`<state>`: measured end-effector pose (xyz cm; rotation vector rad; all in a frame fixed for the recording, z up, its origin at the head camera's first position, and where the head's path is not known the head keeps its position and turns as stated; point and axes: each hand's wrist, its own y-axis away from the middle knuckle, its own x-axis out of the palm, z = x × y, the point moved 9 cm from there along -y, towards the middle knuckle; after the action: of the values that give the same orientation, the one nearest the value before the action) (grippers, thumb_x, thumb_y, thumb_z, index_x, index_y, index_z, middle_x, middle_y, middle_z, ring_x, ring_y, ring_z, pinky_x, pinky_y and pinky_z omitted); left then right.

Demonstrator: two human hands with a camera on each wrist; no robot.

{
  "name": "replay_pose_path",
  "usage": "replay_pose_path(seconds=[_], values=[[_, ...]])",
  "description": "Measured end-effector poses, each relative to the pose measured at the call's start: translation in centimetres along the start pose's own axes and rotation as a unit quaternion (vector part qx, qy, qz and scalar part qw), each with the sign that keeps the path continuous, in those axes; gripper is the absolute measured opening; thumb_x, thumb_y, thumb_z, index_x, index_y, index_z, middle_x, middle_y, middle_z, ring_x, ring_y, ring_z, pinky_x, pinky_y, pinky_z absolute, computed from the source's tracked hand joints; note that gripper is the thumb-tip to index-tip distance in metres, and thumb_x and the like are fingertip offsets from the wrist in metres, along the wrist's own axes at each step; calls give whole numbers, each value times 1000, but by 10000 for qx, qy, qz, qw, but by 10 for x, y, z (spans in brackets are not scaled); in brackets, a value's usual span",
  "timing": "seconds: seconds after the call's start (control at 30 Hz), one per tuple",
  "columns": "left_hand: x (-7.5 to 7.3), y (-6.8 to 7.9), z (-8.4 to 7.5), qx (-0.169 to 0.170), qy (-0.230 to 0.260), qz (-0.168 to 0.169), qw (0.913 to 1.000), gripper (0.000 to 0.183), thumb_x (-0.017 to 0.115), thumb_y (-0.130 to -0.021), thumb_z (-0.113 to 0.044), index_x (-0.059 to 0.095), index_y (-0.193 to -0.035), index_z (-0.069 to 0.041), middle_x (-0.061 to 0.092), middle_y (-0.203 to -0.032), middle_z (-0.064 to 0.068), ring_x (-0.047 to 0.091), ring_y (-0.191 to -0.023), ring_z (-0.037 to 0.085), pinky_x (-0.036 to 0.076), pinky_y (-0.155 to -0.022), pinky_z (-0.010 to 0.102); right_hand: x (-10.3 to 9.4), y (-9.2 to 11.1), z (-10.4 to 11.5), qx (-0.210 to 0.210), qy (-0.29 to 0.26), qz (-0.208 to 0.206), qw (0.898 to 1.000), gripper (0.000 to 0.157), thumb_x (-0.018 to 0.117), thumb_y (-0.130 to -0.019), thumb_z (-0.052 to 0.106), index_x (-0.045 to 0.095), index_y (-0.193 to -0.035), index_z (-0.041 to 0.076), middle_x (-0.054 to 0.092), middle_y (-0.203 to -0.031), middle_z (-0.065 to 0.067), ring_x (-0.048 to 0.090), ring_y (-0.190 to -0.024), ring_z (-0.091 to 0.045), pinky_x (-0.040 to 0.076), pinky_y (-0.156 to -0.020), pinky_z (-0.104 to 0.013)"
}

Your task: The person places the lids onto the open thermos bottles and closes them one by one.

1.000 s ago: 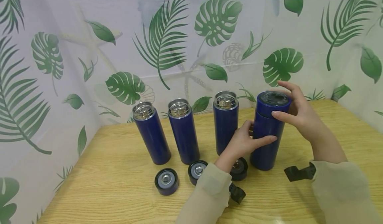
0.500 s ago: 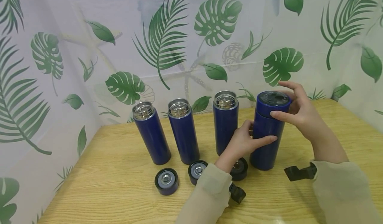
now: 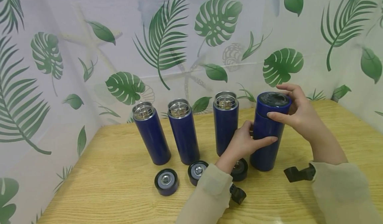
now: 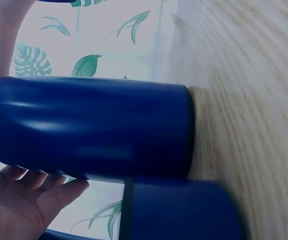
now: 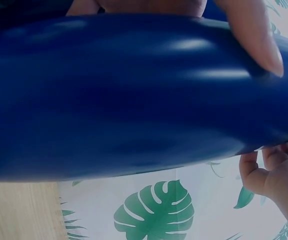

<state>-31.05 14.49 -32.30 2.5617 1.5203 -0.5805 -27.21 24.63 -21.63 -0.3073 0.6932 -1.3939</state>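
Note:
In the head view, a capped dark blue thermos bottle (image 3: 264, 156) stands upright at the right of the row. My left hand (image 3: 243, 142) grips its body, thumb across the front and fingers behind the left side. Higher up, my right hand (image 3: 303, 117) holds the lid (image 3: 263, 110) with its glossy black top, thumb at the seam and fingers round the far side. A thin dark seam shows between lid and body. From the left wrist, the bottle's body (image 4: 94, 125) stretches across, its base on the wood. The right wrist view shows the body close up (image 5: 134, 110).
Three uncapped blue bottles, one at left (image 3: 152, 134), one in the middle (image 3: 184, 134) and one nearer (image 3: 225, 127), stand in a row. Lids lie upturned before them: one at left (image 3: 166, 181), another (image 3: 195, 172) partly behind the left sleeve, a third (image 3: 239, 170) beside the left wrist.
My right thumb has slid slightly left along the lid's seam, and the raised right fingers have lowered a little. The left hand and the bottles have stayed in place.

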Motion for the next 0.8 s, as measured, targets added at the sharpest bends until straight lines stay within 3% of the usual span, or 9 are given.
replay_pose_path(seconds=[0.43, 0.63, 0.8], values=[[0, -1, 1, -1, -56, -15, 10000, 48, 69, -73, -43, 47, -107, -18, 53, -94, -10, 53, -84, 5, 46, -69, 26, -2, 0, -9, 658, 832, -62, 9943, 65, 61, -79, -5, 26, -133, 7, 39, -119, -4, 50, -94, -5, 46, -70, -16], [0, -1, 3, -48, 41, 82, 9999, 50, 69, -73, -42, 46, -111, -20, 53, -97, -10, 53, -87, 5, 45, -72, 28, 1, 2, -9, 394, 169, 350, 9985, 63, 53, -83, -7, 24, -137, 8, 38, -122, -4, 51, -98, -7, 45, -74, -17], [0, 0, 2, -58, 63, 10, 10000, 50, 70, -72, -41, 47, -111, -19, 53, -96, -10, 53, -86, 5, 46, -71, 27, 2, 2, -5, 118, -569, 381, 9976, 62, 49, -82, -11, 26, -137, 6, 41, -121, -3, 52, -99, -10, 44, -76, -18]])
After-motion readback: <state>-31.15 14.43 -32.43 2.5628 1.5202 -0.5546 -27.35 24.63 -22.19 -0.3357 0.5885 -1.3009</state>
